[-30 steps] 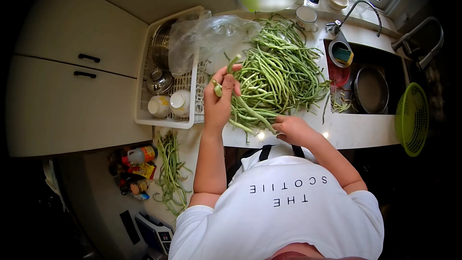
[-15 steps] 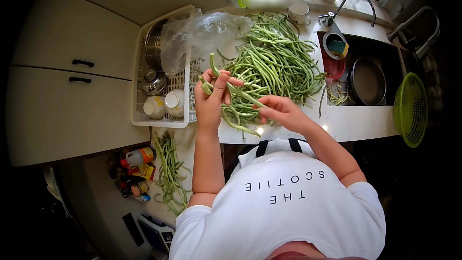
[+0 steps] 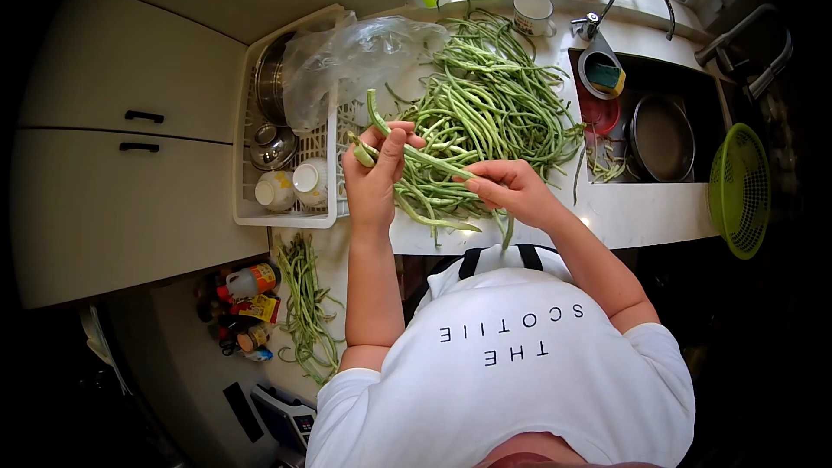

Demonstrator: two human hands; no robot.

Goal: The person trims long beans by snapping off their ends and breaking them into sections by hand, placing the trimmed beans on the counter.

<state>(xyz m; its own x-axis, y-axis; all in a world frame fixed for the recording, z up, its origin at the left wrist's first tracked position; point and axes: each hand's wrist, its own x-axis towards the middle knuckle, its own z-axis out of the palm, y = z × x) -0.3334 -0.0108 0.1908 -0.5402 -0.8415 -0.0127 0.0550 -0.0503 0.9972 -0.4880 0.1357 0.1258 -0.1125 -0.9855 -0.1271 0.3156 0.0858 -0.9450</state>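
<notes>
My left hand (image 3: 373, 178) is closed around a few long green beans, their ends sticking up past the thumb and fingers. One long bean (image 3: 438, 165) stretches from it to my right hand (image 3: 513, 189), whose thumb and fingertips pinch it. A bean end dangles below the right fingers. Both hands are over the near edge of a big heap of long beans (image 3: 498, 91) on the white counter (image 3: 633, 218). A smaller bunch of long beans (image 3: 303, 308) lies on the counter to the left.
A white dish rack (image 3: 328, 224) with bowls, metal pots and a clear plastic bag (image 3: 364, 52) stands left. On the right, the sink (image 3: 641, 78) holds a pan (image 3: 663, 140) and bean scraps. A green colander (image 3: 737, 191) is beyond it. A mug (image 3: 532, 13) stands behind the heap.
My right hand has shifted slightly up and still pinches the bean. A bean end now hangs below it. My left hand keeps its hold, and the view has tilted slightly.
</notes>
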